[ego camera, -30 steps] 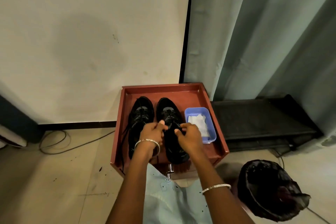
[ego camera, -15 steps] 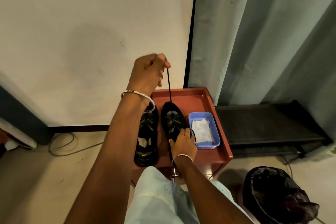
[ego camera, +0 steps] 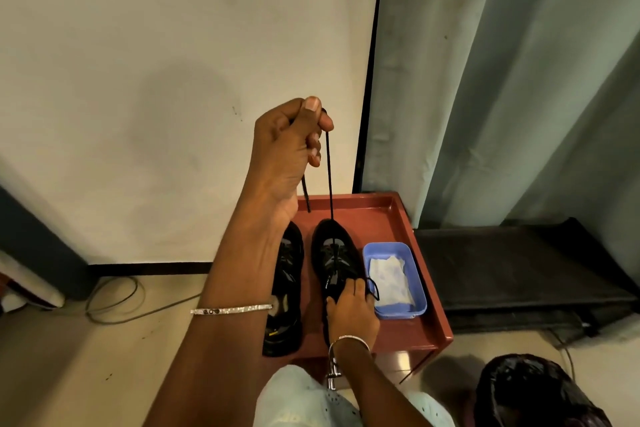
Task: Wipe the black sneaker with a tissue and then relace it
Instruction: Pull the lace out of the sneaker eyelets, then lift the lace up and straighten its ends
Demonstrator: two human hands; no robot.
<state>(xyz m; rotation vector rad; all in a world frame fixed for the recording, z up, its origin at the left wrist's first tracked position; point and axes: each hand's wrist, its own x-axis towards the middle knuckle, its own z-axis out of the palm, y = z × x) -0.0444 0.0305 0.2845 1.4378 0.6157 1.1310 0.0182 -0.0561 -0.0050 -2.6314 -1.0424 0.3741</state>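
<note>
Black sneaker (ego camera: 334, 262), the right-hand shoe of a pair, stands toe away from the person on a small red worktop (ego camera: 398, 331), just beyond knees covered in pale cloth. A bin (ego camera: 533, 392) lined with a black bag stands on the floor at lower right. Nearest on the worktop, the right hand (ego camera: 351, 312), a thin bangle at its wrist, lies over the shoe's rear half. Its fingers (ego camera: 356, 288) are curled over the upper beside a slack loop of lace, apparently pinning the shoe down so that it does not lift. The second sneaker (ego camera: 287, 288) sits just beside it on the left, partly hidden by the left forearm. On the other side, a blue plastic tray (ego camera: 398, 315) holds a folded white tissue (ego camera: 389, 276), within easy reach for wiping. The shoe is matt black with greyish panels near the toe, and a few lace crossings show over the tongue; how far the lacing reaches cannot be told. Further off, the left hand (ego camera: 291, 146) is raised well above the worktop, its thumb and fingers (ego camera: 323, 123) pinching the lace (ego camera: 329, 180). The lace runs straight and taut down to the front eyelets, and a short free end hangs below the palm. This looks like drawing the lace through, so relacing seems under way. Behind are a pale wall (ego camera: 173, 45) and a grey-green curtain (ego camera: 502, 80).
</note>
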